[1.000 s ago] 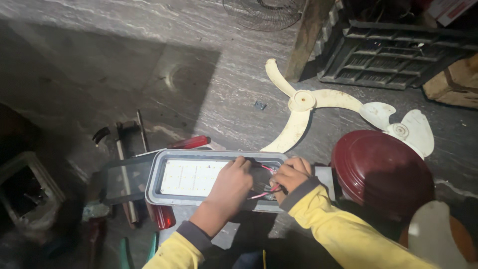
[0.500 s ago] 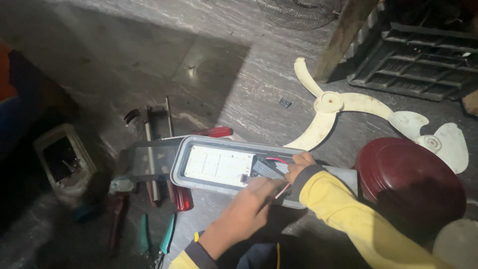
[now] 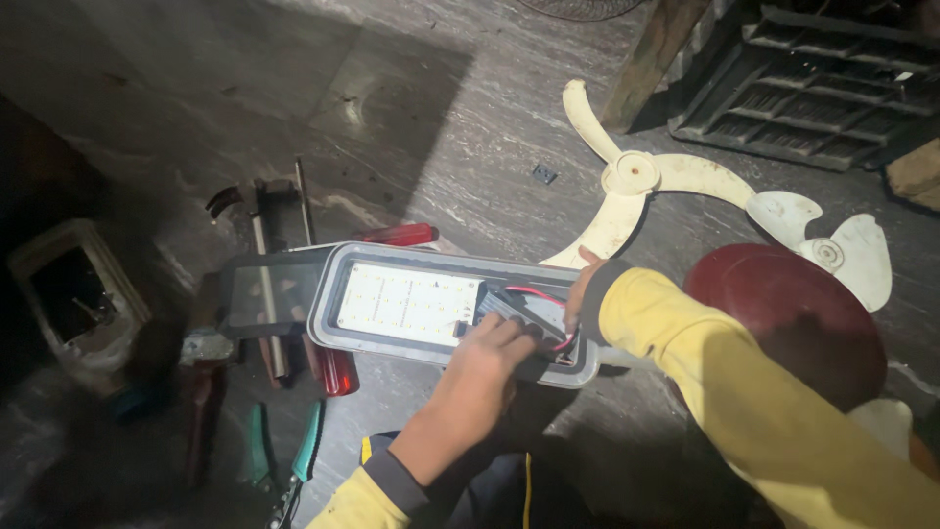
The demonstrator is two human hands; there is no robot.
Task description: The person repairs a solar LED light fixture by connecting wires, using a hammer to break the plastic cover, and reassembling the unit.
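Note:
A grey LED lamp housing (image 3: 338,328) lies open on the stone floor, its white LED panel (image 3: 406,302) facing up. My left hand (image 3: 485,358) reaches into the right compartment, its fingers curled on a black driver module (image 3: 509,309) with red wires (image 3: 534,292). My right hand (image 3: 580,292), mostly hidden by my yellow sleeve, grips the housing's right end at the far rim.
Cream fan blades (image 3: 636,176) and a dark red dome cover (image 3: 783,313) lie to the right. Red-handled screwdrivers (image 3: 397,235), green-handled pliers (image 3: 308,446) and metal tools sit left of the lamp. A grey box (image 3: 73,294) stands far left, a black crate (image 3: 803,88) at the back right.
My right hand has left the wiring compartment and moved to the housing's right end. My left hand stays on the module. The view has shifted so the lamp sits more central.

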